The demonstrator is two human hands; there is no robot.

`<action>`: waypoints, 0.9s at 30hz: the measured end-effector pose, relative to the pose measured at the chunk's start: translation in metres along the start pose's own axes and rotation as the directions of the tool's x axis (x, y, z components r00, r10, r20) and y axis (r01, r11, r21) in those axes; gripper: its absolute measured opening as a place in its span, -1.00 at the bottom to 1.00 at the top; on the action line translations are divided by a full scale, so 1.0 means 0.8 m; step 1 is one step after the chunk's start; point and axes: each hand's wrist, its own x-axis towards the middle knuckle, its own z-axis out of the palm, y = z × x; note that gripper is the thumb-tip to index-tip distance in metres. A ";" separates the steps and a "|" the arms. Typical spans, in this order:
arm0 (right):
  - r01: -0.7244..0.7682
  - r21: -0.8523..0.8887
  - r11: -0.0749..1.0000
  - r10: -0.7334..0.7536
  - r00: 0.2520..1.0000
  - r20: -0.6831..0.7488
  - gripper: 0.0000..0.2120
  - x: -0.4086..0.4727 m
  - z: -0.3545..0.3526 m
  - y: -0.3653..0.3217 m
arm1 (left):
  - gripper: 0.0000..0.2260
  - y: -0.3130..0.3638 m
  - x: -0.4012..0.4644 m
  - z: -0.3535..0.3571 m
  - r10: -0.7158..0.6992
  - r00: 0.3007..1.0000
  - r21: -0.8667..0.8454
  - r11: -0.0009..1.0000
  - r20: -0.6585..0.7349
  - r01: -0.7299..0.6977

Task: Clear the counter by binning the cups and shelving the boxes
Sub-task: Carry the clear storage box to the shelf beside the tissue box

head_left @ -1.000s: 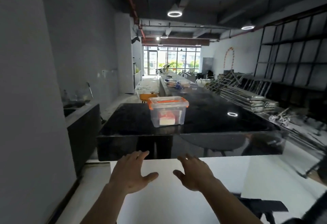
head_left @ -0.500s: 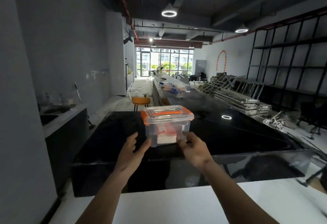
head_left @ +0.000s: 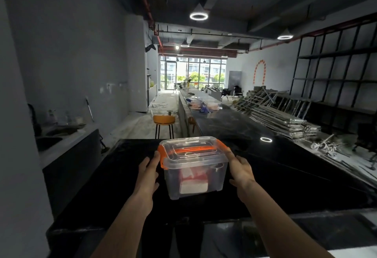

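A clear plastic box (head_left: 193, 168) with orange side latches and an orange handle under its lid sits low over the near end of the glossy black counter (head_left: 285, 168). Something white and red lies inside it. My left hand (head_left: 148, 173) presses flat against the box's left side, fingertips up by the orange latch. My right hand (head_left: 240, 169) clasps the right side, fingers reaching the other latch. I cannot tell whether the box rests on the counter or is slightly raised. No cups show nearby.
More boxes and small items (head_left: 201, 104) lie far down the counter. An orange stool (head_left: 164, 122) stands to its left. A sink counter (head_left: 59, 135) runs along the left wall. Stacked metal frames (head_left: 281, 119) and dark shelving (head_left: 336, 78) fill the right side.
Both hands went from hovering over a white surface to the box, then closed on its two sides. The box now sits nearer to me and larger in view.
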 end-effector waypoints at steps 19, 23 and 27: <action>0.147 0.002 0.989 -0.144 0.968 0.207 -0.10 0.012 0.023 -0.019 | -0.37 0.016 -0.032 0.017 0.119 0.982 0.034 0.993 -0.144 -0.115; 0.195 -0.007 0.981 -0.183 0.934 0.307 -0.41 -0.024 0.066 -0.017 | -0.38 0.027 -0.068 -0.036 0.204 0.954 0.102 0.977 -0.218 -0.186; 0.210 -0.023 0.978 -0.182 0.891 0.416 -0.39 -0.087 0.132 0.004 | -0.55 0.032 -0.120 -0.109 0.235 0.887 0.105 0.972 -0.397 -0.210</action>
